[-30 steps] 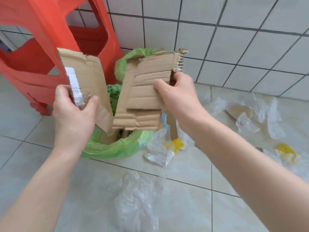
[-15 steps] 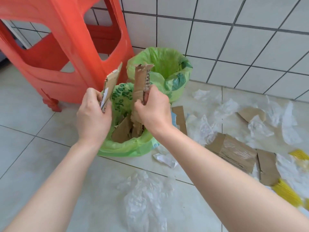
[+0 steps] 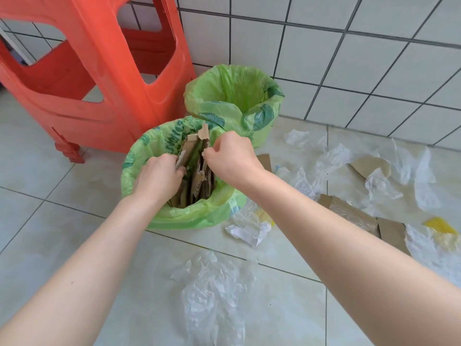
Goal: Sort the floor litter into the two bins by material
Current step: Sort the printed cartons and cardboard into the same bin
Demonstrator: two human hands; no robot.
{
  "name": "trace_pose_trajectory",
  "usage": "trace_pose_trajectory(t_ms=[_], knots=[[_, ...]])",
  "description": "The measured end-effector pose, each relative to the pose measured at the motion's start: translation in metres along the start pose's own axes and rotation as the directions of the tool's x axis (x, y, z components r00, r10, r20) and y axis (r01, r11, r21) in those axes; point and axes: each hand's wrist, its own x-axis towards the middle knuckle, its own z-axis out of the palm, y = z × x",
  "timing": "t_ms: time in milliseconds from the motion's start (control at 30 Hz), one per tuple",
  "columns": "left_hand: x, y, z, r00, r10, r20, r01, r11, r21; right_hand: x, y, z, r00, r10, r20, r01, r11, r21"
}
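Observation:
Two bins lined with green bags stand by the wall. The near bin holds several upright pieces of brown cardboard. My left hand reaches into it and grips one cardboard piece. My right hand pinches the torn top edge of another piece at the bin's right side. The far bin shows only its liner inside. Loose litter lies on the floor: flat cardboard, crumpled clear plastic in front, and white plastic scraps to the right.
A red plastic stool stands directly left of the bins, against the white tiled wall. More cardboard, a yellow scrap and plastic pieces are scattered over the floor at right. A crumpled wrapper lies by the near bin.
Both hands have gone down with the two cardboard pieces, from held up above the near bin to pushed upright inside it. The view has tilted, showing both bins.

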Motion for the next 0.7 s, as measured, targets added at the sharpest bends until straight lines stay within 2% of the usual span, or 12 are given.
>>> trace_pose_trajectory(t_ms=[100, 233, 300, 433, 500, 600, 700], knots=[[0.001, 0.003, 0.002, 1.000, -0.024, -0.006, 0.024, 0.997, -0.067, -0.004, 0.005, -0.009, 0.999, -0.032, -0.027, 0.032, 0.999, -0.006], [0.004, -0.002, 0.007, 0.952, -0.101, 0.290, 0.093, 0.995, 0.039, -0.009, 0.018, -0.025, 0.996, -0.053, -0.077, 0.049, 0.998, -0.047], [0.002, -0.002, 0.003, 0.936, -0.107, 0.334, 0.096, 0.994, 0.050, -0.010, 0.034, -0.035, 0.992, -0.032, -0.121, 0.021, 0.996, -0.088], [-0.015, 0.014, -0.021, 0.989, -0.027, 0.145, 0.013, 0.995, 0.102, -0.012, 0.079, -0.059, 0.989, 0.071, -0.127, -0.091, 0.982, -0.167], [-0.026, 0.033, -0.033, 0.997, 0.073, 0.016, -0.073, 0.997, 0.033, -0.016, 0.101, -0.067, 0.988, 0.127, -0.085, -0.141, 0.971, -0.191], [-0.041, 0.067, -0.043, 0.968, 0.197, -0.155, -0.221, 0.963, -0.157, -0.026, 0.131, -0.077, 0.977, 0.209, -0.053, -0.215, 0.955, -0.204], [-0.051, 0.099, -0.033, 0.921, 0.296, -0.252, -0.357, 0.901, -0.248, -0.036, 0.156, -0.083, 0.961, 0.273, -0.031, -0.274, 0.942, -0.196]])
